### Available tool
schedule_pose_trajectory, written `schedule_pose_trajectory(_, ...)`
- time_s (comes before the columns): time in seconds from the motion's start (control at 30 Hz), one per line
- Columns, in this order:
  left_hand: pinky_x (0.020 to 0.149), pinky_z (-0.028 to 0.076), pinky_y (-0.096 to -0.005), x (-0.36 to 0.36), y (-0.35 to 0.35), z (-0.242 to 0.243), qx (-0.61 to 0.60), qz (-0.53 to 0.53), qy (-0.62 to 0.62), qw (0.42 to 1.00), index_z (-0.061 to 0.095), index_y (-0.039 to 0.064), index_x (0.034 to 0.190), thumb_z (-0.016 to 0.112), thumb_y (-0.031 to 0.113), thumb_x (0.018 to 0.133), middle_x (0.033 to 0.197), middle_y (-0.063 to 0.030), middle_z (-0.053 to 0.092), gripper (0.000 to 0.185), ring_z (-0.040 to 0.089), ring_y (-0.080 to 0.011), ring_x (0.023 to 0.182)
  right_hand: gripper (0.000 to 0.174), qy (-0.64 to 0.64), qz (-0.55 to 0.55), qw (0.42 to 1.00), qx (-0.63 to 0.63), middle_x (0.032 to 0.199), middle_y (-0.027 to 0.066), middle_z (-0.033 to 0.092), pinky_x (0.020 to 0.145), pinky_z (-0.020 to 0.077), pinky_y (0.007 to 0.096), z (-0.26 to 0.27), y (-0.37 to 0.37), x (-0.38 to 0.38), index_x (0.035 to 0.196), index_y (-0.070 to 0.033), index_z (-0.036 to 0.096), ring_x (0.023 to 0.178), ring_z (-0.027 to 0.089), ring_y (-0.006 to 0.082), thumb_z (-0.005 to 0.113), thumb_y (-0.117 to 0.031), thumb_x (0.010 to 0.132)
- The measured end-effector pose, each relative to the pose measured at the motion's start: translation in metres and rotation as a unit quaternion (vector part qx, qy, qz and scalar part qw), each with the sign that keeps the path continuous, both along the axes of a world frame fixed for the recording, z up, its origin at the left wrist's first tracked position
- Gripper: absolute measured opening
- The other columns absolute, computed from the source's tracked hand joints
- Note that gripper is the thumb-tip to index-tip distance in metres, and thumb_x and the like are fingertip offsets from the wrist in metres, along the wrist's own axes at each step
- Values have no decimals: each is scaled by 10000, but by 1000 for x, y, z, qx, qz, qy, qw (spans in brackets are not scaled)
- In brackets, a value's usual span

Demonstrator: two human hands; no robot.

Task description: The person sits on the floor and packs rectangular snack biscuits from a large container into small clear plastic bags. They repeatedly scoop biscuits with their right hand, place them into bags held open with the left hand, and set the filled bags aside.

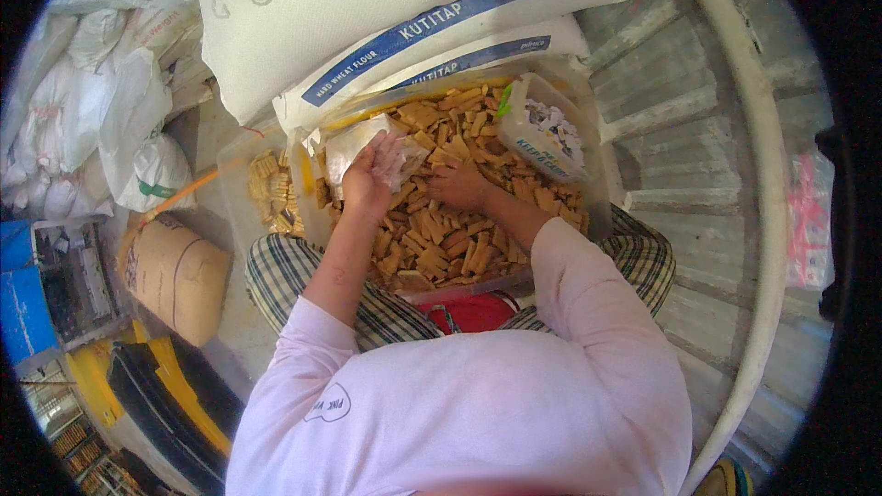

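Observation:
A large clear plastic bin full of brown, stick-shaped baked pieces stands before my crossed legs. My left hand holds a thin clear plastic bag over the bin's left side. White plastic sheets or bags lie just behind that hand. My right hand reaches into the pieces near the middle, fingers down among them. Its fingertips are partly hidden, so any grip on a piece cannot be made out. At the bin's right rests a small clear tub holding small white slips.
White flour sacks are stacked behind the bin. Packed brown pieces sit in a clear container to the left. Further left are a brown sack and an orange stick. A curved pale rail borders the right.

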State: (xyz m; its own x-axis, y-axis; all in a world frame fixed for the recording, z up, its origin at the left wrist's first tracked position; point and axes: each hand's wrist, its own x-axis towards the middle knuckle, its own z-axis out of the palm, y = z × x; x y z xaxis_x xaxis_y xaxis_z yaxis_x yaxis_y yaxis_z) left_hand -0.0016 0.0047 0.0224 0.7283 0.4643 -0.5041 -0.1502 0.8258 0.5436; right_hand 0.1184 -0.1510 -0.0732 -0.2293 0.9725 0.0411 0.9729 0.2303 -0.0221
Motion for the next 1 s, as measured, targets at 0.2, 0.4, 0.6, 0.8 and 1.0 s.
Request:
schedule_pose_trajectory(0.2, 952, 318, -361, 4, -4, -5, -21, -1, -6, 1000, 354, -18, 1200, 269, 175, 911, 1205, -140, 446, 357, 426, -253, 1116, 205, 27, -37, 999, -24, 921, -10, 520, 790, 391, 317, -9, -4, -5, 922, -143, 544, 907, 476, 179, 509, -154, 720)
schedule_pose_trajectory(0.4, 956, 315, -365, 1, -2, -7, -5, -6, -3, 1000, 355, -13, 1204, 273, 184, 910, 1195, -132, 453, 363, 425, -257, 1114, 192, 65, -62, 992, -93, 936, 56, 553, 767, 441, 389, -11, 5, -1, 918, -138, 584, 959, 505, 227, 479, -189, 765)
schedule_pose_trajectory(0.6, 957, 319, -358, 1, -2, -8, -24, -11, -9, 1000, 352, -19, 1207, 269, 176, 910, 1195, -139, 446, 364, 421, -261, 1114, 205, 101, -153, 968, -171, 888, 83, 560, 706, 452, 388, 19, 9, -7, 899, -98, 586, 861, 544, 254, 544, -166, 710)
schedule_pose_trajectory(0.8, 967, 326, -375, 2, -4, -5, -4, -22, 4, 1000, 362, -8, 1218, 289, 189, 898, 1217, -139, 440, 383, 429, -253, 1118, 269, 105, -202, 960, -164, 875, 108, 563, 664, 465, 381, 22, -8, -11, 981, -53, 565, 787, 565, 273, 554, -151, 731)
schedule_pose_trajectory(1.0, 930, 345, -349, 0, -5, -11, -25, -56, 10, 998, 385, -1, 1182, 263, 179, 911, 1187, -118, 466, 347, 456, -248, 1080, 420, 194, -271, 942, -42, 997, 143, 511, 747, 451, 363, -7, -21, -14, 1141, -44, 480, 914, 518, 273, 566, -147, 743)
